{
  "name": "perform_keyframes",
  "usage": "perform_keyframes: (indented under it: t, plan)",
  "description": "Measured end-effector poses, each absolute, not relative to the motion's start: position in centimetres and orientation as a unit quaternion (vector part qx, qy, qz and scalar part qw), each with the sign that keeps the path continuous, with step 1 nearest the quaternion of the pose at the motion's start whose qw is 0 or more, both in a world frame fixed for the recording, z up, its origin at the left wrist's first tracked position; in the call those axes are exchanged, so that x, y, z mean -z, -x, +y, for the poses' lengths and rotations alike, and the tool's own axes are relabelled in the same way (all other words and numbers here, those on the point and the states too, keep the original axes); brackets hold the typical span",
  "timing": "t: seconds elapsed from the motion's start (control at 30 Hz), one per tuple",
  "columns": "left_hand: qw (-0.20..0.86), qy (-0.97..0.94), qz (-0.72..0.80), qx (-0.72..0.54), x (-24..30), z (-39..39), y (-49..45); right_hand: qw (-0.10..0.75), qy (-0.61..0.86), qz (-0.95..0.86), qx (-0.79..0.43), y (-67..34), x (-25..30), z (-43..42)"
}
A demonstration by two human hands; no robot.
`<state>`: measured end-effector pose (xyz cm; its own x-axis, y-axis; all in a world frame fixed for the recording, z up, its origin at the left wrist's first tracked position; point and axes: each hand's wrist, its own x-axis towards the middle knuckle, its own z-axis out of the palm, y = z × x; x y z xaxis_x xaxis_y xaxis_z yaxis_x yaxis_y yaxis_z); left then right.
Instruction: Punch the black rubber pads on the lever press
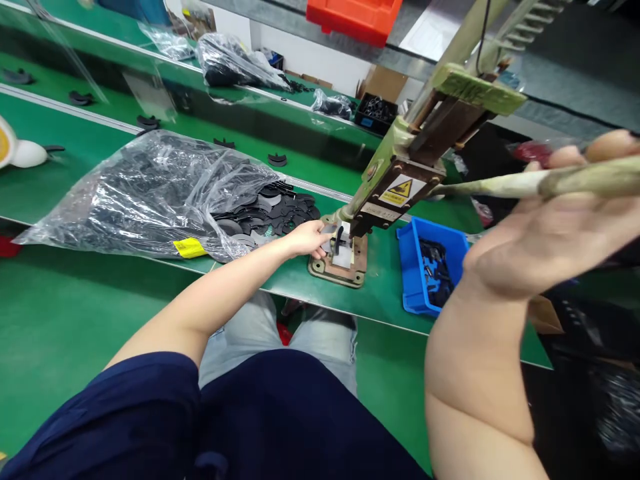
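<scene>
A hand-operated lever press (400,180) with a yellow warning label stands on the green bench. My left hand (307,240) is at the left side of its base plate (350,273), fingers pinched on a black curved plastic part (339,241) beneath the press head. Some of that part is hidden by the fingers and the head. On the right, close to the camera and blurred, my right hand (545,230) is around the long press lever (510,185), with the palm below it and fingertips showing above.
A clear plastic bag (150,193) spills black curved parts (280,213) left of the press. The blue bin (411,267) on the right holds small dark parts. Several curved parts (277,160) lie along the green strip behind. An orange bin (355,17) sits on the upper shelf.
</scene>
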<state>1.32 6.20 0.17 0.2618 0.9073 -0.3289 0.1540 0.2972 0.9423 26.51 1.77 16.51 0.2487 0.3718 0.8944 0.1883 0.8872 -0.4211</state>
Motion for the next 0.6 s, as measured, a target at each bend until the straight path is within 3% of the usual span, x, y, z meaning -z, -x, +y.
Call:
perform_keyframes:
  t: [0.07, 0.3, 0.6]
  plan:
    - [0.591, -0.528, 0.515, -0.327, -1.1, 4.2, 0.1, 0.751, 0.266, -0.603, -0.038, -26.2, -13.2, 1.3]
    - [0.609, -0.552, 0.446, -0.355, -4.5, -2.2, 2.1, 0.567, 0.389, -0.674, -0.271, -20.0, 1.6, -3.1]
    - [0.642, -0.554, 0.427, -0.314, -4.9, -4.3, 1.2, 0.55, 0.423, -0.659, -0.291, -18.1, 2.5, -5.0]
